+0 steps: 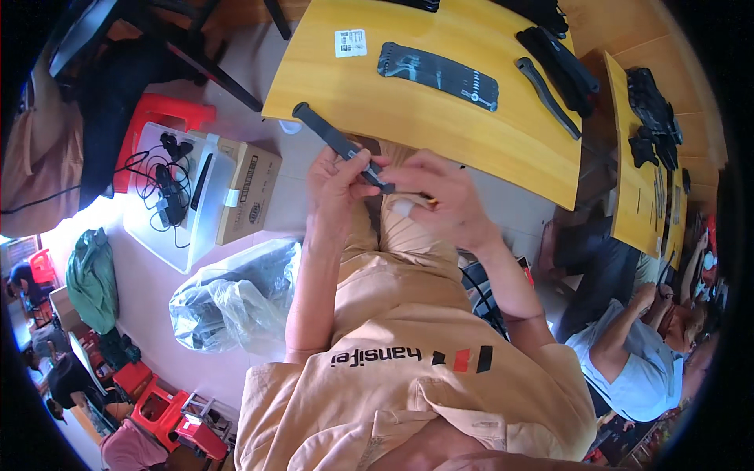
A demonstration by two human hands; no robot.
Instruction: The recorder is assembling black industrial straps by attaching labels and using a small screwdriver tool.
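In my left hand (339,177) is a long, narrow dark grey strap (326,133), pinched between thumb and fingers near its lower end. Its rounded far end points up and left, toward the table's near edge. Close to the strap's lower end, my right hand (444,200) has its fingers drawn together. Something small may be between those fingertips, but it is too small to name. A white wrap shows on one right finger. Both hands are above my lap, short of the yellow table (345,94).
A wide dark strap-like piece (438,76) and a white label (350,43) lie on the table. Dark straps (550,98) are at its right. To the left are a cardboard box (250,192), a pale bin with cables (169,192) and a plastic bag (236,298). Another person (628,353) sits right.
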